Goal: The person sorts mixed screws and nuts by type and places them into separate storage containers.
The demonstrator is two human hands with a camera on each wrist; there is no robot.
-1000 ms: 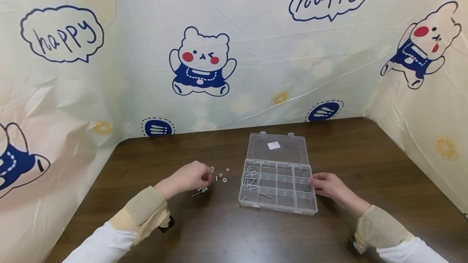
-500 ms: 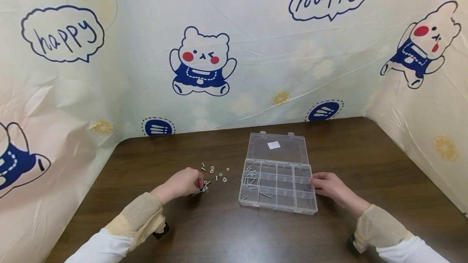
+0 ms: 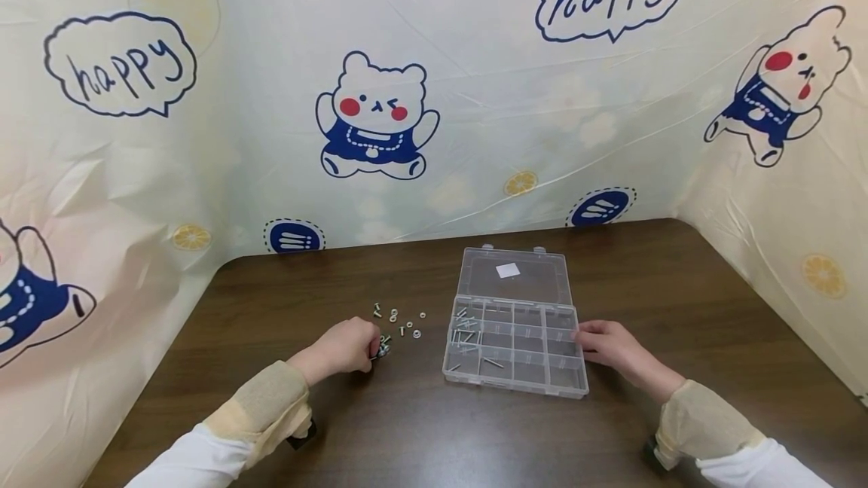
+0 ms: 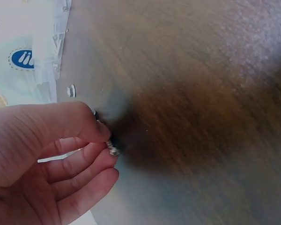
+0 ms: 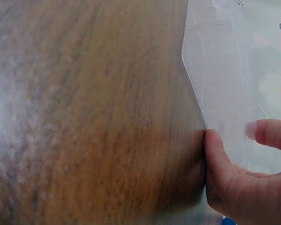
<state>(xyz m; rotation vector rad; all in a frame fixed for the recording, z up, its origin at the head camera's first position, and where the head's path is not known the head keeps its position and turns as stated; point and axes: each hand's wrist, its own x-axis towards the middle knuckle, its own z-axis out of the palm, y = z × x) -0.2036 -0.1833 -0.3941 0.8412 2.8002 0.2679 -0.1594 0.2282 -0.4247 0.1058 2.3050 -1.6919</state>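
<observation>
My left hand [image 3: 346,343] is at the near-left edge of a loose scatter of hardware, thumb and fingers pinching a small metal screw [image 4: 114,151]; most of it is hidden by the fingers. A small clump of screws and nuts [image 3: 384,349] lies right at the fingertips. On the right, a clear plastic compartment box [image 3: 517,388] stands with its lid [image 3: 532,288] folded back. Long screws [image 3: 464,336] lie in its left compartments. My right hand [image 3: 613,345] grips the box's right side wall, with fingers on the wall and over the rim.
Several loose nuts [image 3: 417,334] and short screws [image 3: 377,309] lie on the brown wooden table [image 3: 434,443] between left hand and box. A white paper label [image 3: 507,270] is on the lid. A printed cloth [image 3: 475,134] hangs behind the table.
My left hand has drawn back toward the near-left from the far part of the scatter, uncovering short screws, and come down on the clump. The right hand and box have stayed put.
</observation>
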